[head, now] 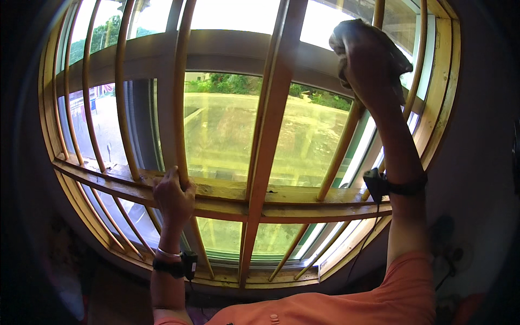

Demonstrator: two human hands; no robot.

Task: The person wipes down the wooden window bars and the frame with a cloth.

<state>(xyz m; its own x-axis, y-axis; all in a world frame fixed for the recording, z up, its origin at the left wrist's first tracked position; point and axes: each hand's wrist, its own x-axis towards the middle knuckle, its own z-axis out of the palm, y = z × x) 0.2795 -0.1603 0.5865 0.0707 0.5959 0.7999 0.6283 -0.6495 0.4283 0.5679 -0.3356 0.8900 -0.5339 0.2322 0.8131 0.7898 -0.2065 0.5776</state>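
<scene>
High on the right of the window, my right hand (363, 69) is closed around a dark, bunched cloth (392, 46). The cloth lies by a round bar (379, 14) that runs down behind that hand; whether the two touch is hard to tell. Lower and to the left, my left hand (174, 197) grips the foot of another round vertical bar (181, 101). That bar meets the yellowish wooden crossrail (221, 189) just beside my fingers.
A thick wooden upright (270, 122) divides the barred window. More round bars (121, 81) stand to the left. Behind them are glass panes (221, 130) in a sliding frame (227, 42). Both wrists carry strapped devices (189, 264) with cables. Dark wall surrounds the wooden window frame (443, 81).
</scene>
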